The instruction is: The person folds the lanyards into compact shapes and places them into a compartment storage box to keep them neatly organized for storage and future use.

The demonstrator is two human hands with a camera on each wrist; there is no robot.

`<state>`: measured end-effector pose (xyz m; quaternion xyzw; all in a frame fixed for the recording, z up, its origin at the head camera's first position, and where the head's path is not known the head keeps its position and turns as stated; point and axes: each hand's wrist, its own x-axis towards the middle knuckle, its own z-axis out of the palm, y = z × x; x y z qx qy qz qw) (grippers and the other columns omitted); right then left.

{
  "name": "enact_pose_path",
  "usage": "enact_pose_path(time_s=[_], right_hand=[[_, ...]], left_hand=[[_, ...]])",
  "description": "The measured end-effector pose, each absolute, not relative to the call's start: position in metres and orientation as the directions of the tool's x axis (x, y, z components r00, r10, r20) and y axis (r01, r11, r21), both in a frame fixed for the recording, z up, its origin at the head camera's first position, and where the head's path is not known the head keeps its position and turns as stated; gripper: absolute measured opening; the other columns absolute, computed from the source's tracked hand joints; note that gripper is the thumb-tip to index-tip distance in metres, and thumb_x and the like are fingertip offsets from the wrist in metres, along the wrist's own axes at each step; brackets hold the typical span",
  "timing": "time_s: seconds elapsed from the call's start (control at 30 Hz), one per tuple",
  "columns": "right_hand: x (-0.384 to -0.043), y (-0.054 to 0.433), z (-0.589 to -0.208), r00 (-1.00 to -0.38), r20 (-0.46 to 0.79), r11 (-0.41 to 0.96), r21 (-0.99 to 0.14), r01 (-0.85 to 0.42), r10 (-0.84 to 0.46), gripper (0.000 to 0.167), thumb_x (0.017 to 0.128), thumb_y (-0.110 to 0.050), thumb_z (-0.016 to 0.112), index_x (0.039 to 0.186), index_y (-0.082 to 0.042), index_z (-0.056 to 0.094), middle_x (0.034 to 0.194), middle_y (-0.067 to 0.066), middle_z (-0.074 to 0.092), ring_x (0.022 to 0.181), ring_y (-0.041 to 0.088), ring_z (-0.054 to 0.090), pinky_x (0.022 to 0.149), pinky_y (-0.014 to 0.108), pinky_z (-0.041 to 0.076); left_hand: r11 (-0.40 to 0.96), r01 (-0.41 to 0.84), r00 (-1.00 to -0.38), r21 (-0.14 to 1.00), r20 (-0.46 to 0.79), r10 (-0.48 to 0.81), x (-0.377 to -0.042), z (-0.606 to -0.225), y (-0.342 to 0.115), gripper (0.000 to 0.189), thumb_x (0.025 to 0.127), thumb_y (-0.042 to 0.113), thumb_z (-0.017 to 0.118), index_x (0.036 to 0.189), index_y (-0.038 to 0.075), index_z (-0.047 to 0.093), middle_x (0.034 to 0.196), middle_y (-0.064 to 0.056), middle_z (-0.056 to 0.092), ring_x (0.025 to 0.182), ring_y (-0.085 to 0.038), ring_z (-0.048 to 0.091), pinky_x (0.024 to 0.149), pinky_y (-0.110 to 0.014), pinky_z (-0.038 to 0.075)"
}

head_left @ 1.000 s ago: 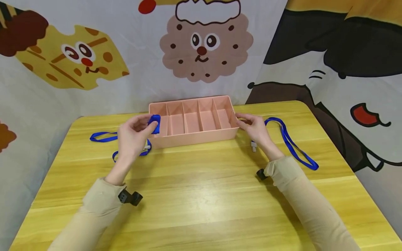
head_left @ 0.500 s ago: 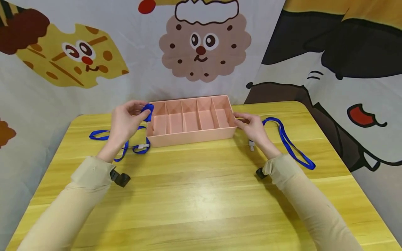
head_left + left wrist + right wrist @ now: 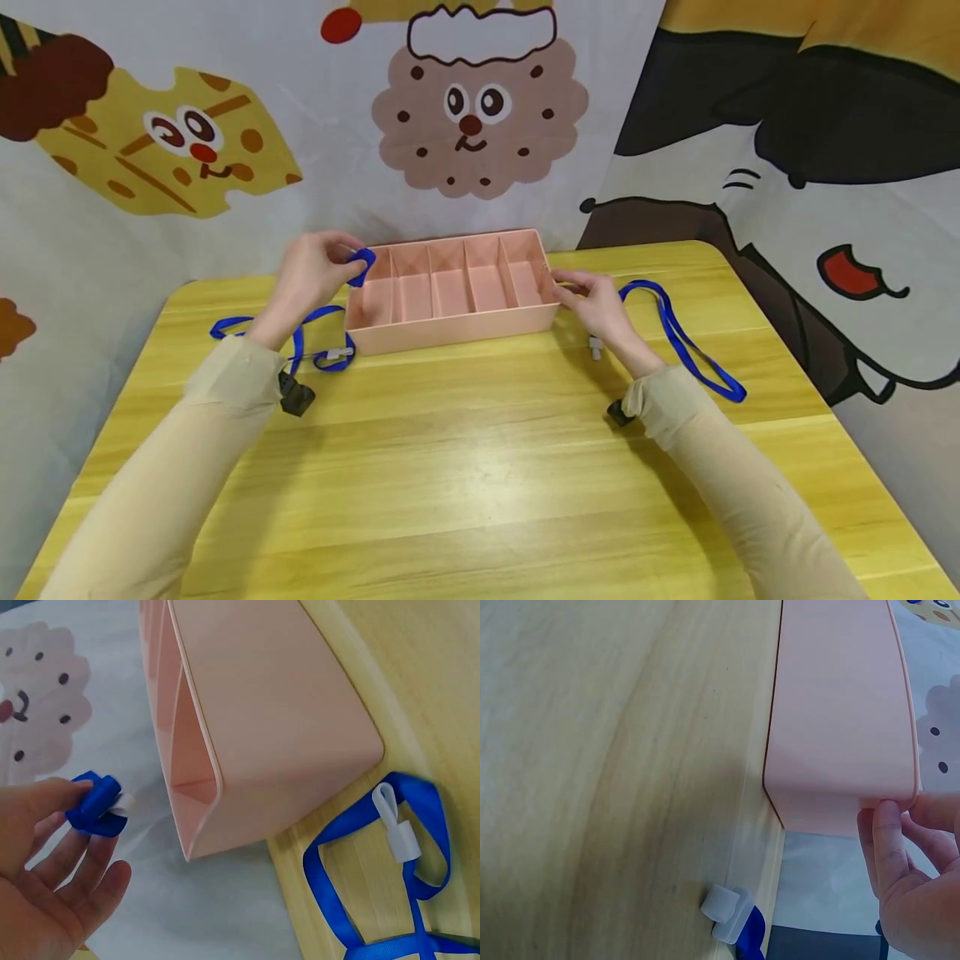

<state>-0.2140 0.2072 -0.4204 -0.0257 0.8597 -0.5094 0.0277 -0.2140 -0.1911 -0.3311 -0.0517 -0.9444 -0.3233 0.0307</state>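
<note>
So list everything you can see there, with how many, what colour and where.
Table: one, yellowish wood, centre foreground
Box: one, pink, five-section, back of the table
Small roll: one, blue with a white bit, near the box's left end
Left strap: at least one, blue, left of the box
Right strap: one, blue, right of the box
Clips: two, white, by the straps
Backdrop: count unclear, white with cartoon prints, behind the table
Wrist cameras: two, black, one per wrist
Sleeves: two, beige, both arms
Left hand: one, holding the roll
Right hand: one, at the box's right end
</note>
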Motion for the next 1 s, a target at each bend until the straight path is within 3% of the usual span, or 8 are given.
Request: enact_pose_path(time_s=[0.17,0.3,0.53,0.7,1.0], right_hand=[[-0.216,0.207,-0.424,-0.997,-0.007,0.479,-0.877,-0.031,-0.078,0.039,0.106,-0.013,0.063,0.144,-0.004,0.063,0.149,0.019,0.063,0.133,0.036,0.066,0.096,0.026,0.062],[-0.216,0.207,-0.425,-0.997,-0.002,0.477,-0.878,-0.037,-0.081,0.040,0.106,-0.013,0.063,0.144,-0.004,0.063,0.149,0.019,0.063,0.133,0.037,0.066,0.092,0.019,0.060],[-0.214,0.206,-0.424,-0.996,-0.007,0.476,-0.879,-0.036,-0.089,0.040,0.106,-0.014,0.062,0.145,-0.005,0.063,0.150,0.019,0.063,0.134,0.037,0.065,0.100,0.033,0.061],[-0.213,0.206,-0.424,-0.997,0.001,0.491,-0.870,-0.039,-0.078,0.039,0.106,-0.014,0.063,0.144,-0.005,0.063,0.148,0.019,0.064,0.132,0.037,0.066,0.099,0.033,0.062],[-0.212,0.205,-0.422,-0.997,0.010,0.506,-0.861,-0.046,-0.073,0.039,0.106,-0.013,0.062,0.144,-0.004,0.063,0.148,0.019,0.064,0.132,0.037,0.066,0.104,0.047,0.060]], left_hand=[[0.810,0.132,-0.991,0.572,0.045,0.130,-0.228,-0.337,-0.193,0.023,0.100,0.015,0.070,0.119,0.002,0.073,0.116,-0.027,0.076,0.102,-0.041,0.075,0.090,-0.053,0.060],[0.823,0.146,-0.987,0.549,0.022,0.160,-0.239,-0.344,-0.195,0.022,0.099,0.014,0.071,0.115,-0.001,0.073,0.114,-0.028,0.076,0.102,-0.042,0.075,0.086,-0.046,0.061],[0.817,0.158,-0.979,0.554,-0.020,0.204,-0.250,-0.361,-0.195,0.023,0.098,0.008,0.071,0.116,-0.005,0.072,0.114,-0.030,0.076,0.097,-0.040,0.077,0.081,-0.038,0.063],[0.817,0.148,-0.973,0.558,-0.065,0.221,-0.254,-0.369,-0.194,0.022,0.098,0.007,0.071,0.116,-0.005,0.072,0.113,-0.029,0.076,0.090,-0.037,0.078,0.074,-0.036,0.064],[0.822,0.127,-0.975,0.554,-0.084,0.207,-0.260,-0.379,-0.191,0.020,0.100,0.008,0.070,0.116,-0.003,0.072,0.115,-0.027,0.077,0.099,-0.037,0.077,0.087,-0.043,0.065]])
